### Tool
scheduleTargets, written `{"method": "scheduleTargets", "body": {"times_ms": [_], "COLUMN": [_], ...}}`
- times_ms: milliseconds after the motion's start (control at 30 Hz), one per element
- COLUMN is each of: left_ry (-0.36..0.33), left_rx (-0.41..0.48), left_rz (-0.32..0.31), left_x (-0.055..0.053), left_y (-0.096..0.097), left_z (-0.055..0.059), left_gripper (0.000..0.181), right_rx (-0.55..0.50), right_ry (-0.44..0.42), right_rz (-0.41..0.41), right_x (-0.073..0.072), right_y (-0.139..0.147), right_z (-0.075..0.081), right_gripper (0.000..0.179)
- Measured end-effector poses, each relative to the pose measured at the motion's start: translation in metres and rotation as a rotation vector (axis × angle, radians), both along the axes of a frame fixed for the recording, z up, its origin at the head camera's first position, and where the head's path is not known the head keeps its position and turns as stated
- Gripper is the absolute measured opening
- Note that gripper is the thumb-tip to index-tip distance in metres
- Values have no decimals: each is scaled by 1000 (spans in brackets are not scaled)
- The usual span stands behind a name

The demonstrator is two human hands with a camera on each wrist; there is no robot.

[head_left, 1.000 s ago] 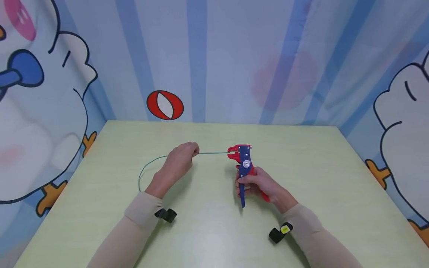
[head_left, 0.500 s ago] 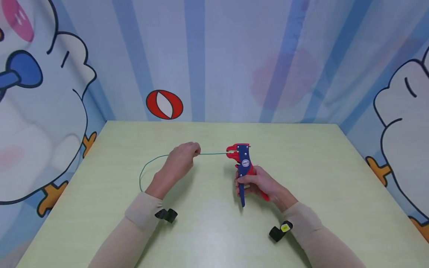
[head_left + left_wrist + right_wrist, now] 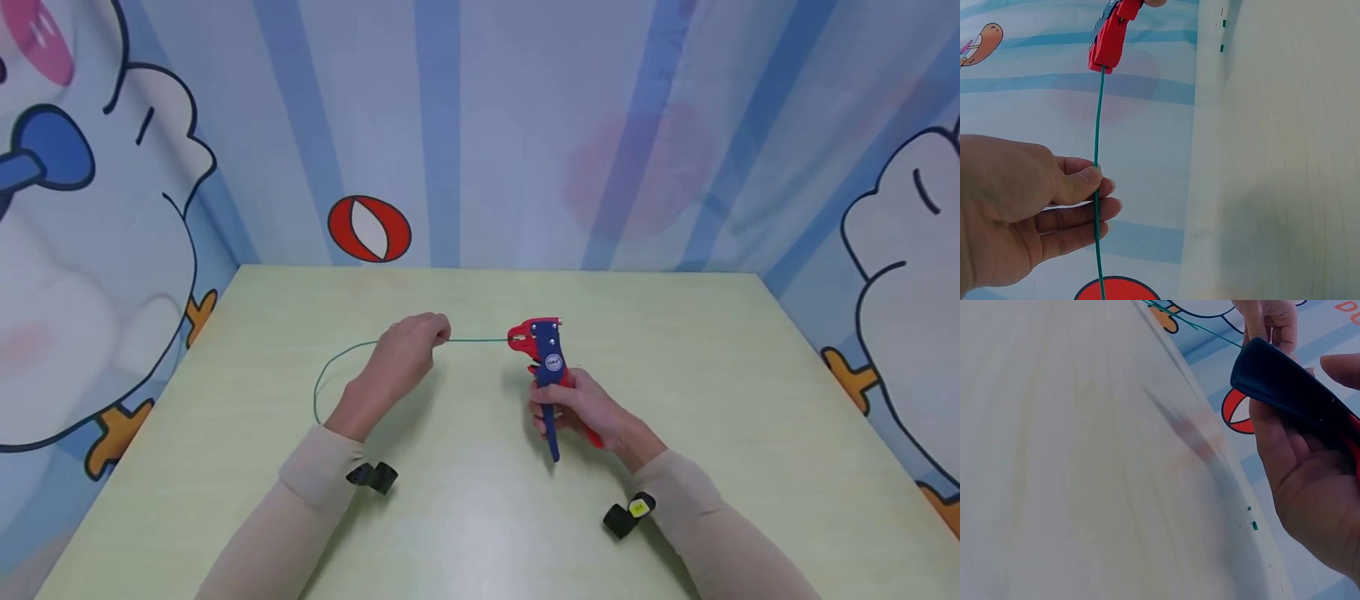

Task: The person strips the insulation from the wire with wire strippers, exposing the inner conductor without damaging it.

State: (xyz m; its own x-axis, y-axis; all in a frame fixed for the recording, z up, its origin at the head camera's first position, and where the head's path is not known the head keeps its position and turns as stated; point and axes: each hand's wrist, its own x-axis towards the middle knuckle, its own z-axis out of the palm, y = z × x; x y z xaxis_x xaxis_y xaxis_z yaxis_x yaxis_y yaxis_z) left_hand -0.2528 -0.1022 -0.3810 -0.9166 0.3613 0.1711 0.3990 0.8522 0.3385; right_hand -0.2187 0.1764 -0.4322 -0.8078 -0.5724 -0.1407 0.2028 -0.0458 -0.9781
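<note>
A thin green wire [image 3: 478,340] runs straight from my left hand [image 3: 405,352] to a red and blue wire stripper [image 3: 553,342]. Thumb and fingertips of the left hand pinch the wire, as the left wrist view shows, and its slack loops behind that hand. My right hand [image 3: 577,407] grips the stripper's handles, with the head upright and facing left. The stripper's red jaws are closed on the wire's end, which is hidden between them. In the right wrist view the dark blue handle [image 3: 1285,375] crosses in front of the curled fingers.
Both hands are above a pale table [image 3: 480,517]. Small green bits [image 3: 1255,525] lie on the table near its far edge in the right wrist view. A striped blue curtain [image 3: 510,133] with cartoon figures stands behind. Each wrist wears a small black camera [image 3: 373,477].
The stripper's red jaws, apart before, have come together on the wire. My right hand has squeezed the handles, and the blue handle has swung slightly right. The left hand barely moves.
</note>
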Motion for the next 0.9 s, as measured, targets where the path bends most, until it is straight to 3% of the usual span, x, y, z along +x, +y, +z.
{"method": "scheduleTargets", "body": {"times_ms": [267, 500, 900], "left_ry": [17, -11, 33], "left_rx": [3, 14, 36], "left_rz": [-8, -4, -32], "left_x": [1, 2, 0], "left_y": [-1, -1, -3], "left_z": [2, -1, -1], "left_gripper": [21, 23, 22], "right_rx": [40, 38, 85], "right_ry": [-2, -25, -5], "right_rz": [0, -18, -74], "right_x": [-1, 3, 4], "right_y": [-2, -4, -8], "right_z": [1, -2, -3], "right_gripper": [22, 18, 14]}}
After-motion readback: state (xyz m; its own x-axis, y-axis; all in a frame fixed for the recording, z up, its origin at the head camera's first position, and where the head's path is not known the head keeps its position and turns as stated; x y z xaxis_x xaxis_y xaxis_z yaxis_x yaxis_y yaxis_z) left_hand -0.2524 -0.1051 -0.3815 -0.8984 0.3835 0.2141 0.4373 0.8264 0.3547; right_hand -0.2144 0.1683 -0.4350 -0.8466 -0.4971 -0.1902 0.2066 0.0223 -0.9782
